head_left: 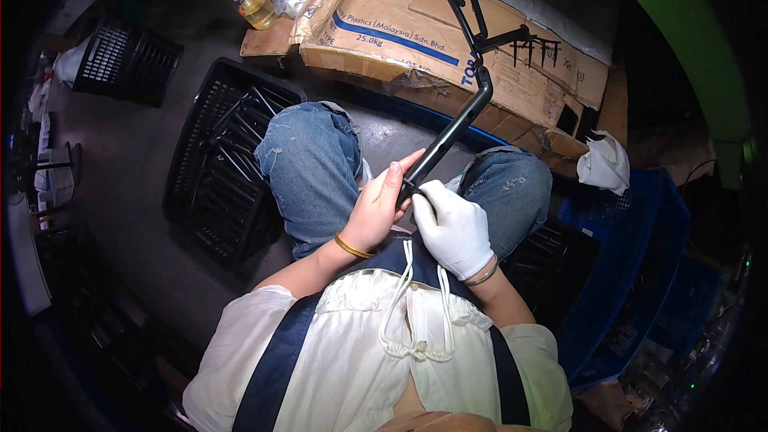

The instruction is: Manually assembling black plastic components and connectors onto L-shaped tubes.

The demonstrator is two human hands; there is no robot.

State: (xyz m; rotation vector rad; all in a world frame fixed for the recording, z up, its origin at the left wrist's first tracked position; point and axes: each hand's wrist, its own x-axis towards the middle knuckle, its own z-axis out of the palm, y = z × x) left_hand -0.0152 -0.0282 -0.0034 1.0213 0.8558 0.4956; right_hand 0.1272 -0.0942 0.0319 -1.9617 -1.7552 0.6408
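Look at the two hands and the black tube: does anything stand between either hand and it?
Nothing visible blocks either hand. The bare left hand holds the near end of the black tube directly. The right hand is at that end, with only its white glove between skin and tube; exact contact there is hard to see.

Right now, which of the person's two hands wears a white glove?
The right hand, at the lower end of the black part; the left hand, holding that same part, is bare, with a gold-coloured bangle near its wrist.
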